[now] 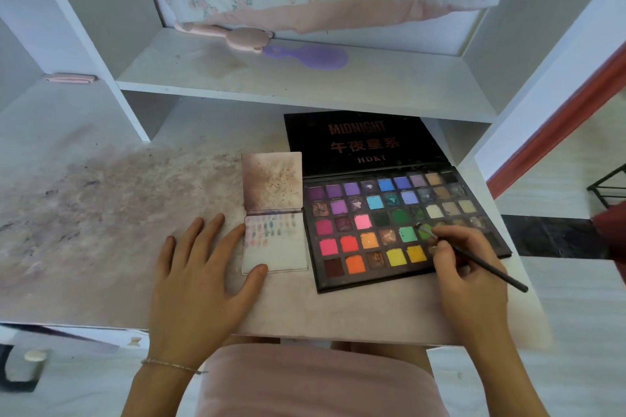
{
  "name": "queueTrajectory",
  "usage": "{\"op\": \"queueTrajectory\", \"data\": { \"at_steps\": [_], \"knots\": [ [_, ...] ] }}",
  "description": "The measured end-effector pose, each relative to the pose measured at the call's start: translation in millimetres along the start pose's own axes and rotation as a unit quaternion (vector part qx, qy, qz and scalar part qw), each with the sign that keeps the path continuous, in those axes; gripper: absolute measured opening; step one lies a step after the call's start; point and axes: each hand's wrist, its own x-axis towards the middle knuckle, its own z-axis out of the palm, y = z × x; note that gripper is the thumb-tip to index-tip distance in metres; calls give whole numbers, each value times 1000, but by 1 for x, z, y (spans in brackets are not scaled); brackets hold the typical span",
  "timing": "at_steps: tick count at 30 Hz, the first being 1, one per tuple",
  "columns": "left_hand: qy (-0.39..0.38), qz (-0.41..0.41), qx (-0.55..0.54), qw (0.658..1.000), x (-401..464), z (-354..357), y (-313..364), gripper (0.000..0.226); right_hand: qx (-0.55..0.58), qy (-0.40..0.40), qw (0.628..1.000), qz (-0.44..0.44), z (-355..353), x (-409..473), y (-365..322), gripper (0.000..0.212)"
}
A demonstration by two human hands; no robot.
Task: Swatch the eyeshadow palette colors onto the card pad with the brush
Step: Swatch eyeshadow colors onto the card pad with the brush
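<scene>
The open eyeshadow palette (372,227) lies on the desk at the right, its black lid flat behind it and several rows of coloured pans facing up. To its left sits the small card pad (281,254), cover flipped back, with rows of faint colour swatches near its top. My left hand (203,274) lies flat on the desk beside the pad, thumb tip touching the pad's lower edge. My right hand (464,267) pinches a thin black brush (474,257); the brush tip touches a green pan in the palette's right part.
The desk top (101,220) is smeared with pinkish powder stains on the left. A shelf above holds a purple hairbrush (311,56) and a pink bear-shaped item (233,35). A pink stool cushion (315,382) is under me.
</scene>
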Motion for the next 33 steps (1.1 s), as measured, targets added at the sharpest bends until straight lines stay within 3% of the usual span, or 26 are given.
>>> {"op": "queueTrajectory", "data": {
  "at_steps": [19,29,33],
  "knots": [
    [-15,-2,3,1000,0,-2,1,72,-30,-22,999,32,4,2,-1,14],
    [-13,-1,7,1000,0,-1,0,71,30,-21,999,27,8,-3,-10,35],
    [-14,2,9,1000,0,-2,0,70,72,-48,996,6,27,-9,-25,21]
  ]
}}
